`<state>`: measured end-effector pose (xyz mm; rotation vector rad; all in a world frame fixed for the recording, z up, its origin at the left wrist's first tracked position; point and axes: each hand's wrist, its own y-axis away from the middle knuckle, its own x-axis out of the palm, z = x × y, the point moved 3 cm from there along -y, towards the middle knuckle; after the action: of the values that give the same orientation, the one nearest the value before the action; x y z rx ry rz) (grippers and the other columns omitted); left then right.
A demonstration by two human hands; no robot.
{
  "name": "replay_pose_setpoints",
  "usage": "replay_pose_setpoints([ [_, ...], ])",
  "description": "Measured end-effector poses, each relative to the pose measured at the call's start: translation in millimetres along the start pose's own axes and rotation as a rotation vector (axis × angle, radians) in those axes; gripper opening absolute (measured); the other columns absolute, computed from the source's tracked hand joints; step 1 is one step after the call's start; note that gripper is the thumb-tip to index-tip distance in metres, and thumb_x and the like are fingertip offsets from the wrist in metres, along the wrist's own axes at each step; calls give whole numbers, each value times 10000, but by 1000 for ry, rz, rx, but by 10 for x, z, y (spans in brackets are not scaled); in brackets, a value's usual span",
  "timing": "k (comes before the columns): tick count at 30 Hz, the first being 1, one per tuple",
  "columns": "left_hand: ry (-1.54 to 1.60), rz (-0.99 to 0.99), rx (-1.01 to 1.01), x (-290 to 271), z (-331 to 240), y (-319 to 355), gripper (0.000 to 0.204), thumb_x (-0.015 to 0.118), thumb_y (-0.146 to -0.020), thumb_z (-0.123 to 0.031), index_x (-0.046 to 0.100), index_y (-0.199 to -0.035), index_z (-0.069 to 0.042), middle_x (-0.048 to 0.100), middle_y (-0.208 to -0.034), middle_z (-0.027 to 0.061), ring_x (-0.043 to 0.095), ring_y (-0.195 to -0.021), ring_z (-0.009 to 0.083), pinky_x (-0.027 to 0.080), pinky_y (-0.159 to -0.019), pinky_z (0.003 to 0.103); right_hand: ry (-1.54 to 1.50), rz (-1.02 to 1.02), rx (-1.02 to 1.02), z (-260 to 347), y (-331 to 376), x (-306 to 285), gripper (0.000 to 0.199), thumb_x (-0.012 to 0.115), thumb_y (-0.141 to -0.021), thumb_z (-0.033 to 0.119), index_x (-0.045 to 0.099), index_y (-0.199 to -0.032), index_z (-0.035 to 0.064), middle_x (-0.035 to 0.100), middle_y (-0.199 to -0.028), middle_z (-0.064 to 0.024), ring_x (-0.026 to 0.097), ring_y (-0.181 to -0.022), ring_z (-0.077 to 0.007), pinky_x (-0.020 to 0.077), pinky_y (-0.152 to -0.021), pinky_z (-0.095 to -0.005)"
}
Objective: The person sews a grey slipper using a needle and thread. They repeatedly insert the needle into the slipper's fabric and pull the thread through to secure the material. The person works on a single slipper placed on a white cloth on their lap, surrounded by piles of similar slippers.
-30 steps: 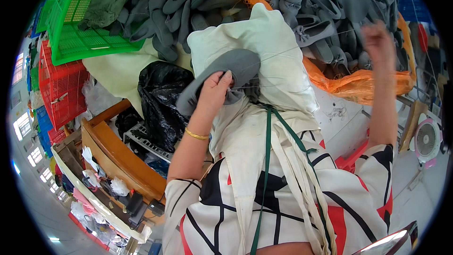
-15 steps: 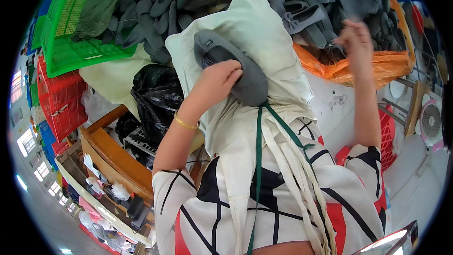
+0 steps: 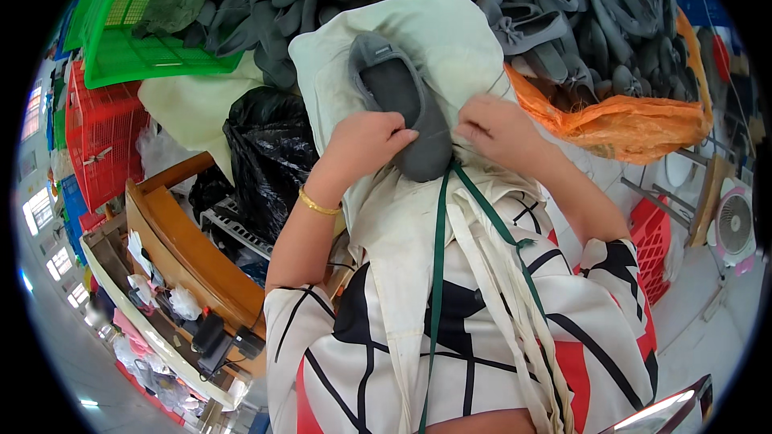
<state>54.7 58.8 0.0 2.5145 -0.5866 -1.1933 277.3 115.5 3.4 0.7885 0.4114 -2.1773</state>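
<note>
A grey slip-on shoe (image 3: 430, 133) lies sole down on the pale cloth (image 3: 474, 36) over my lap, its opening facing up and its toe toward me. My left hand (image 3: 371, 141) is closed on the near-left rim of the shoe's opening, thumb and fingers pinched together. Just right of the shoe, my right hand (image 3: 498, 130) is closed with its fingers curled in; whatever it may pinch is too small or hidden to make out. A dark green apron string (image 3: 440, 273) runs down from beside the toe.
An orange sack (image 3: 619, 124) full of grey bow-trimmed shoes (image 3: 531, 32) stands at the far right. More grey shoes (image 3: 273, 24) lie by a green crate (image 3: 133, 52) at the far left. A black plastic bag (image 3: 265, 145), a wooden bench (image 3: 193, 249) and a fan (image 3: 733, 221) flank me.
My right hand has come down and left from the orange sack to beside the shoe. The blurred grey shape above that hand is gone. My left hand still grips the shoe.
</note>
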Motion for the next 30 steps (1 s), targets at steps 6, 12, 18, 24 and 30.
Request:
replay_pose_setpoints([
  [6, 456, -285, 34, 136, -31, 131, 506, 796, -802, -174, 555, -1224, -37, 596, -919, 86, 554, -845, 157, 483, -764, 299, -84, -205, 282, -161, 210, -193, 144, 683, -868, 121, 591, -828, 18, 557, -774, -109, 539, -694, -267, 427, -612, -355],
  [12, 365, -532, -2, 430, 104, 357, 363, 789, -808, -130, 609, -1102, -16, 595, -884, 48, 553, -794, 140, 481, -729, 270, -130, -312, 268, -181, 400, -126, 151, 690, -868, 119, 593, -823, 13, 545, -748, -100, 512, -643, -235, 410, -582, -338],
  [18, 474, -564, -7, 502, 126, 428, 215, 736, -864, -134, 610, -981, -5, 613, -821, 59, 577, -690, 150, 483, -636, 282, -39, -372, 215, -93, 487, -174, 129, 701, -855, 85, 603, -805, 17, 557, -746, -96, 532, -642, -233, 409, -559, -335],
  [24, 1193, -327, -195, 591, 94, 339, 151, 689, -932, -154, 598, -981, -43, 631, -795, 29, 519, -512, 70, 434, -474, 208, 18, -435, 214, -59, 716, -185, 125, 703, -847, 83, 604, -802, 23, 564, -737, -98, 547, -653, -248, 433, -574, -343],
  [30, 1474, -223, -213, 693, 185, 292, 146, 659, -957, -166, 607, -1016, -42, 664, -838, 48, 549, -532, 73, 470, -473, 202, 126, -383, 293, -154, 785, -326, 116, 674, -876, 111, 610, -840, 23, 589, -773, -117, 576, -713, -294, 465, -635, -387],
])
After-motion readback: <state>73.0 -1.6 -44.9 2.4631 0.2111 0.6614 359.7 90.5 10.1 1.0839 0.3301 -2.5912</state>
